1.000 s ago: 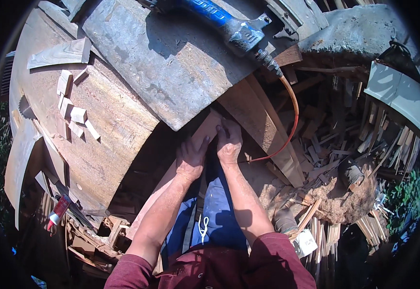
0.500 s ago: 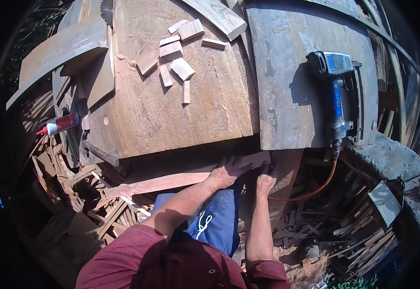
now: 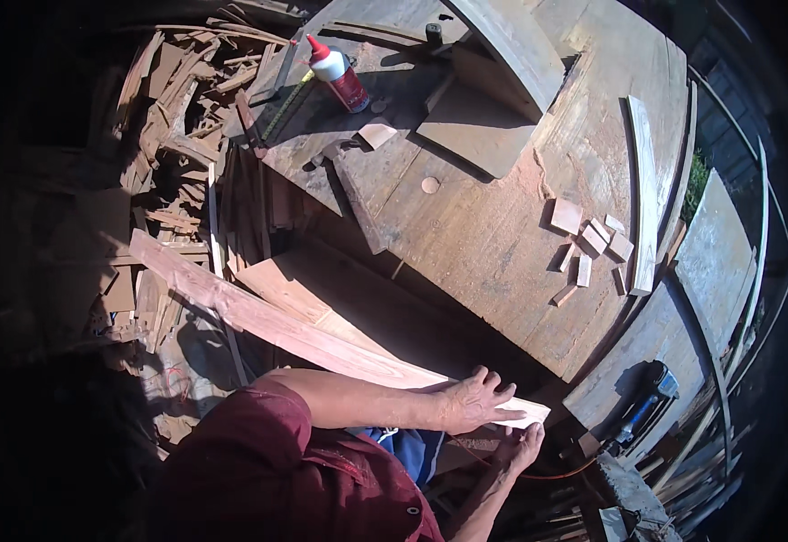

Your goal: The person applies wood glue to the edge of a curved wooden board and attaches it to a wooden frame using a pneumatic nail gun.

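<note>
Long wooden plank (image 3: 322, 343), likely stiff, lightish, best gripped by its edges, is held off workbench (image 3: 475, 262) near edge: left hand (image 3: 472, 403) half-spread over it, right hand (image 3: 522, 448) curled at its end.

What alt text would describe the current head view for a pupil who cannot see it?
A person in a maroon shirt handles a long plank near its right end, beside a wooden bench. Small blocks and a bottle are on the bench; a blue tool lies farther right.
</note>
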The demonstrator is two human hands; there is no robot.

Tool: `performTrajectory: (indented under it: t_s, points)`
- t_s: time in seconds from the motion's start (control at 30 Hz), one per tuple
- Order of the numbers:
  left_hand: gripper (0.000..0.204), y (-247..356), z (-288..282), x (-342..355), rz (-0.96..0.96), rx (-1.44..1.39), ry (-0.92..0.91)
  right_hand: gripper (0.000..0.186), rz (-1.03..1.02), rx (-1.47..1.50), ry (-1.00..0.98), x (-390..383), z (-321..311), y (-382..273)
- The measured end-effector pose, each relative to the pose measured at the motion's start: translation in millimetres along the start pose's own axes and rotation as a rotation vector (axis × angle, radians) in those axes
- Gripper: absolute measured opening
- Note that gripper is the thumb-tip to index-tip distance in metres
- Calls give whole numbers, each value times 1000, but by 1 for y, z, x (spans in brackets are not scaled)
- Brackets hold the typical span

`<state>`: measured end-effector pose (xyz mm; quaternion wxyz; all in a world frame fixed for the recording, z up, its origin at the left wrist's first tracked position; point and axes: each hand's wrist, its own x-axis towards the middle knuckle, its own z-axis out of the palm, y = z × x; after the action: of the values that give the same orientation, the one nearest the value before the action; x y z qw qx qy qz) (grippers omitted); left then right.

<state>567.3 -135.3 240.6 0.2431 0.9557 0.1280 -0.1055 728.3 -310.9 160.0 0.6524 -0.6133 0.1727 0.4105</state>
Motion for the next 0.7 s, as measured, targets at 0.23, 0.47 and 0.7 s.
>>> performTrajectory:
  t_s: [0.23, 0.47, 0.7]
  points:
    - [70, -150, -125, -96, -407, 246, -35, 25, -174, -50, -89, 81, 79, -67]
    - [59, -276, -105, -51, -415, 205, 162, 28, -255, -122, -83, 118, 175, -63]
    - [52, -250, -30, -117, -332, 170, 674, 37, -1270, -1149, -215, 13, 324, -60]
